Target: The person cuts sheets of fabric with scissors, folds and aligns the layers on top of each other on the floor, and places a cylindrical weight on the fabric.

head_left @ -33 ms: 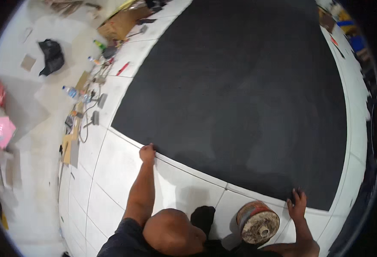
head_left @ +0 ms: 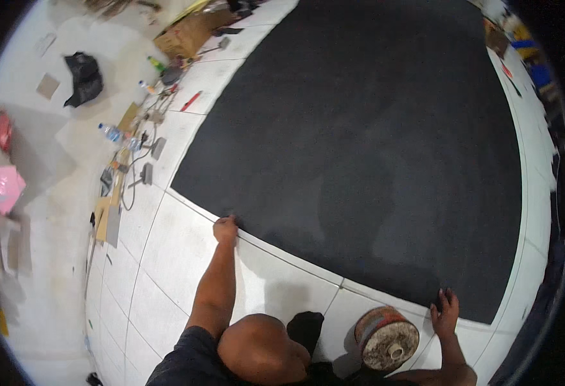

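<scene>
A large black mat [head_left: 359,148] lay flat over a white tiled floor [head_left: 173,251], covering most of the view, its near edge running in a curve from left of centre down toward the lower right. The person's left hand [head_left: 225,229] rested at the near left corner of that mat, fingers curled together on the edge — whether they pinched the edge or only pressed on it, I could not tell. The right hand [head_left: 446,312] lay on the near edge far to the right, close to the mat's lower right corner, fingers spread with the tips touching the black surface.

Between the two arms, just beside the right forearm, a round roll [head_left: 386,337] stood on the tiles — reddish on its side, a grubby pale end with a small core hole facing up. It sat near the mat's edge but apart from it.

Well off to the left, along the border of the tiles, lay a scatter of small tools and scraps: a plastic bottle [head_left: 111,133], a red-handled tool [head_left: 191,101], a cardboard box [head_left: 189,35], a black bag [head_left: 83,77] and a pink bag [head_left: 3,185].
</scene>
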`<state>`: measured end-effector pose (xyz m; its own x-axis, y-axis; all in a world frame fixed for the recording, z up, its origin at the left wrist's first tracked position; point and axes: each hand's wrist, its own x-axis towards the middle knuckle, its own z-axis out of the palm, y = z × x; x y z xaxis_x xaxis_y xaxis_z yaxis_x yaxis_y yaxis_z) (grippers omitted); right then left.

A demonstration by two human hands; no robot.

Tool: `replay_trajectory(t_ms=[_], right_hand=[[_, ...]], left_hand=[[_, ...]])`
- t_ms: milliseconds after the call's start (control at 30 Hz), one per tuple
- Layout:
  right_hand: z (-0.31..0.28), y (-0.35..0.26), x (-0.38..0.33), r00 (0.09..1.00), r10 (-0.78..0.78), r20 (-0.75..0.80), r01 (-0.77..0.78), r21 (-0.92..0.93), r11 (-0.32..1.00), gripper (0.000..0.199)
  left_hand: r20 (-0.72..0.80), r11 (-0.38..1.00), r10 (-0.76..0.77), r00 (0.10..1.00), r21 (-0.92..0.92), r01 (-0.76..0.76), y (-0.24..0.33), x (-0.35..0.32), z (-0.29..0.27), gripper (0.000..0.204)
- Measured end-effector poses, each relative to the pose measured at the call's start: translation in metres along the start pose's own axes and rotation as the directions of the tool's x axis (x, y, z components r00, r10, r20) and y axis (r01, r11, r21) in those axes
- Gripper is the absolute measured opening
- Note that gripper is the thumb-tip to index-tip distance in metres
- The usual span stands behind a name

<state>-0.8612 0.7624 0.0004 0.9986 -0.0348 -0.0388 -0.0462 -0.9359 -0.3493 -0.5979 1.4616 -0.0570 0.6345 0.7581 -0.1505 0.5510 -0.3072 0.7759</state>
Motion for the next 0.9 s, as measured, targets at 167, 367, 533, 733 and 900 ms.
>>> replay_trajectory(t_ms=[167,367,533,733,900], right_hand=[[0.005,-0.001,0.000,1.000,-0.013,0.003,0.013,-0.043,0.999,0.055],[-0.005,-0.012,0.004,0.995,0.079,0.054,-0.072,-0.124,0.990,0.050],[0.000,-0.003,0.002,0.998,0.047,0.046,-0.042,-0.101,0.994,0.053],[-0.008,-0.014,0.010,0.993,0.055,0.103,-0.045,-0.100,0.994,0.057],[-0.026,-0.014,0.001,0.986,0.039,0.164,-0.021,-0.106,0.994,0.061]], left_hand=[[-0.076,0.975,-0.163,0.984,0.141,0.173,0.001,0.002,0.005,0.029],[-0.027,0.972,-0.210,0.977,0.104,0.211,0.013,-0.007,0.009,0.030],[-0.059,0.976,-0.155,0.986,0.147,0.162,0.014,-0.006,0.004,0.029],[-0.172,0.975,-0.078,0.982,0.191,0.111,0.017,-0.014,-0.005,0.040],[0.297,0.728,0.608,0.736,0.162,-0.667,0.071,-0.122,0.034,0.062]])
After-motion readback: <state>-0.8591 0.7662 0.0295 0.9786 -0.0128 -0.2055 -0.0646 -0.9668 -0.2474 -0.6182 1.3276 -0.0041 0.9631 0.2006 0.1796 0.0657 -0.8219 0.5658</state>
